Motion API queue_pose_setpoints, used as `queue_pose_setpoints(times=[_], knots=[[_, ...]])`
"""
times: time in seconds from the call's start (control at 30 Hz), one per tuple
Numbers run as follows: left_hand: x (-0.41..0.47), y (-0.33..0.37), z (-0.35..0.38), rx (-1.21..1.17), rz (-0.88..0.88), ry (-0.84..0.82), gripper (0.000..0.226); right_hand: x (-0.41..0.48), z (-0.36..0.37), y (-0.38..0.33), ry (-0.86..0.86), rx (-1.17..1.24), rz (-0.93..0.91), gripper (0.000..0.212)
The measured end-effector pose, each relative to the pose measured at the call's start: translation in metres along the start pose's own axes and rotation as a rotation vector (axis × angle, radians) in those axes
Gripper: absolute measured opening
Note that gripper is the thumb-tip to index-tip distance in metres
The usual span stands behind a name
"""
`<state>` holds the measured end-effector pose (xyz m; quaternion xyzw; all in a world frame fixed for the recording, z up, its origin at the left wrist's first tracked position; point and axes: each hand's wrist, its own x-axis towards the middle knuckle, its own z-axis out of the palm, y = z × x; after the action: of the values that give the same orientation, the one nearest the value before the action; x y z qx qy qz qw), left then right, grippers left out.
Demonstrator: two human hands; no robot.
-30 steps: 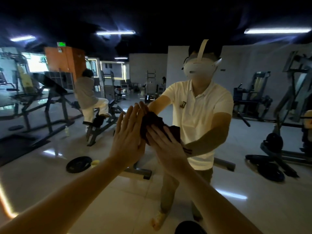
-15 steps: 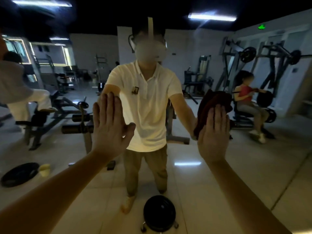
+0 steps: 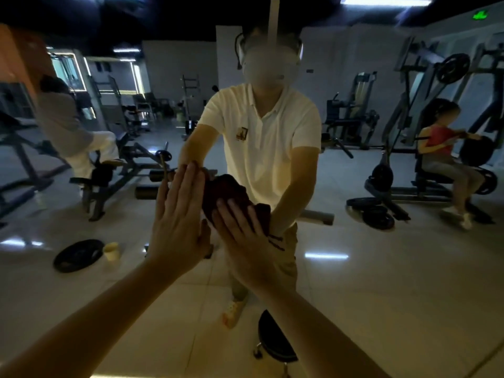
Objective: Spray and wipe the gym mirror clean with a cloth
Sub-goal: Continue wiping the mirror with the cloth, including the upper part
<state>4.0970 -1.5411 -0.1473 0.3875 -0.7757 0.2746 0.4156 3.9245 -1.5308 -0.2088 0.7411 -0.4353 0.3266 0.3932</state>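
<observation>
Maroon cloth (image 3: 227,190), bunched, lies on the mirror (image 3: 395,282) under the right hand (image 3: 245,241), fingers straight and close together. Just left of the cloth the left hand (image 3: 177,225) presses flat, fingers together; its bare palm may smear the mirror.

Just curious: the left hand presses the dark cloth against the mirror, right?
No. The head view shows the right hand pressing the dark cloth against the mirror; the left hand lies flat beside it, bare.
</observation>
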Motion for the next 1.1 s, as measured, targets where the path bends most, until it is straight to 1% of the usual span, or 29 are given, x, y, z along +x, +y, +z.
queue_pose_setpoints(times=[0.07,0.1,0.13,0.23,0.27,0.33,0.4,0.43,0.5,0.53,0.6,0.63,0.7,0.77,0.87,0.97,1.1], knots=[[-0.003,-0.02,-0.006,0.012,-0.006,-0.016,0.086,-0.01,-0.009,0.027,-0.039,-0.107,-0.117,0.051],[-0.003,-0.028,-0.008,0.018,-0.013,-0.012,0.087,-0.017,-0.016,0.045,-0.041,-0.132,-0.129,0.052],[-0.001,-0.034,-0.009,0.023,-0.015,0.0,0.087,-0.027,-0.023,0.064,-0.029,-0.143,-0.096,0.053],[0.005,-0.042,-0.004,0.037,-0.013,0.048,0.087,-0.058,-0.059,0.119,-0.022,-0.192,0.117,0.057],[0.007,-0.042,0.001,0.062,-0.01,0.045,0.088,-0.063,-0.072,0.134,-0.028,-0.214,0.21,0.06],[0.008,-0.04,0.011,0.132,-0.016,0.035,0.093,-0.061,-0.092,0.153,0.02,-0.224,0.446,0.058],[0.008,-0.04,0.019,0.139,-0.042,0.029,0.097,-0.045,-0.094,0.151,0.113,-0.197,0.685,0.057],[0.008,-0.041,0.021,0.124,-0.047,0.031,0.098,-0.035,-0.09,0.141,0.159,-0.172,0.775,0.058],[0.009,-0.044,0.024,0.099,-0.031,0.047,0.098,-0.016,-0.073,0.109,0.24,-0.122,0.873,0.059],[0.009,-0.046,0.025,0.093,-0.021,0.055,0.099,-0.009,-0.061,0.089,0.249,-0.107,0.873,0.059],[0.009,-0.05,0.027,0.087,0.005,0.081,0.1,0.004,-0.038,0.043,0.224,-0.075,0.79,0.055],[0.009,-0.052,0.029,0.078,0.018,0.095,0.1,0.01,-0.027,0.02,0.191,-0.057,0.717,0.055],[0.009,-0.055,0.031,0.058,0.038,0.108,0.101,0.017,-0.005,-0.022,0.102,-0.024,0.506,0.056],[0.008,-0.058,0.031,0.069,0.057,0.104,0.101,0.017,0.009,-0.043,0.042,-0.006,0.323,0.056],[0.008,-0.059,0.032,0.089,0.074,0.099,0.098,0.009,0.009,-0.03,0.007,-0.086,0.204,0.053],[0.008,-0.058,0.033,0.083,0.052,0.106,0.096,-0.001,0.003,-0.008,-0.033,-0.159,0.091,0.07],[0.008,-0.058,0.035,0.085,0.053,0.121,0.096,-0.001,-0.003,-0.008,-0.038,-0.132,0.096,0.074]])
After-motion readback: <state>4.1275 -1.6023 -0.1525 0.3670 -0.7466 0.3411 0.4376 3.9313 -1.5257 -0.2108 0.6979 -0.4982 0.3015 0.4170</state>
